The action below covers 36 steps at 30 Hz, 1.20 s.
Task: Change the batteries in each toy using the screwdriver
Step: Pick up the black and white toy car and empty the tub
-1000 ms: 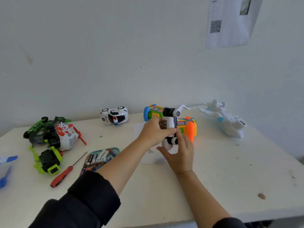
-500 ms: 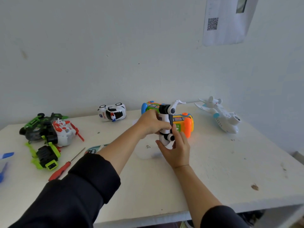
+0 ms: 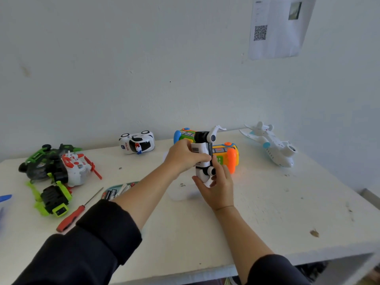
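Note:
A white and black robot toy (image 3: pixel 202 153) stands upright near the middle of the white table (image 3: pixel 267 219). My left hand (image 3: pixel 183 156) grips its body from the left, fingers curled over its back panel. My right hand (image 3: pixel 216 186) holds its lower part from the right and below. The red-handled screwdriver (image 3: pixel 76 213) lies on the table at the left, untouched. A teal tray with several batteries (image 3: pixel 117 191) shows beside my left forearm, partly hidden by it. A small screw (image 3: pixel 182 184) lies under the toy.
At the far left sit a green and black vehicle (image 3: pixel 44 161), a red and white helicopter (image 3: pixel 77 168) and a green and black toy (image 3: pixel 54 199). A police car (image 3: pixel 136 142), a colourful toy (image 3: pixel 225 155) and a white plane (image 3: pixel 271 145) stand along the wall.
Both hands keep hold of the robot toy and have shifted little on it. The camera view has moved, so the whole scene sits slightly differently in the frame.

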### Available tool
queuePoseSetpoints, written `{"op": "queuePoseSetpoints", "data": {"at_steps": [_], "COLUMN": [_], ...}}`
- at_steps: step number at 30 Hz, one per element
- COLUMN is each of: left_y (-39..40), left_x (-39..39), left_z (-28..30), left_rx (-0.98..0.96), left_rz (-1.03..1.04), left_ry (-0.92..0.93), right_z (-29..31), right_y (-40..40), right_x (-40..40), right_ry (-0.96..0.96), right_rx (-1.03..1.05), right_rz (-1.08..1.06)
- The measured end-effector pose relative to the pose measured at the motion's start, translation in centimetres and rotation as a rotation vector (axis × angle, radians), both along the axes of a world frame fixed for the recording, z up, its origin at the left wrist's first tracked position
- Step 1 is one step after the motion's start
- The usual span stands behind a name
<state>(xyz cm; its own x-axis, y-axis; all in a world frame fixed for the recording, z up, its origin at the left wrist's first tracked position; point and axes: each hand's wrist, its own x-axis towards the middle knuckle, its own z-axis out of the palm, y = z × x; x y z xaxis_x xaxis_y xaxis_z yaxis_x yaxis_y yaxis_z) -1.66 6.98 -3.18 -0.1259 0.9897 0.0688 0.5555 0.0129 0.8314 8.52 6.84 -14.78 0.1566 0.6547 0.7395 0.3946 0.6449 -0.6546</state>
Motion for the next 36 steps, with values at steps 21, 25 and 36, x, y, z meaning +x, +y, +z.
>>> {"op": "queuePoseSetpoints", "data": {"at_steps": [21, 25, 36], "left_y": [-5.3, -5.4, -3.4], "left_x": [-4.1, -2.6, -6.0], "left_z": [2.1, -1.0, -3.3], "left_rx": [-0.657, -0.525, -0.434], "left_rz": [-0.528, -0.486, -0.046], "left_ry": [0.435, 0.320, 0.350], "right_z": [1.1, 1.2, 0.7], "right_y": [-0.6, -0.5, -1.0], "right_x": [1.1, 1.6, 0.9], "right_ry": [0.367, 0.526, 0.445], "right_rx": [-0.187, -0.218, -0.303], "right_rz": [-0.052, -0.061, 0.094]}}
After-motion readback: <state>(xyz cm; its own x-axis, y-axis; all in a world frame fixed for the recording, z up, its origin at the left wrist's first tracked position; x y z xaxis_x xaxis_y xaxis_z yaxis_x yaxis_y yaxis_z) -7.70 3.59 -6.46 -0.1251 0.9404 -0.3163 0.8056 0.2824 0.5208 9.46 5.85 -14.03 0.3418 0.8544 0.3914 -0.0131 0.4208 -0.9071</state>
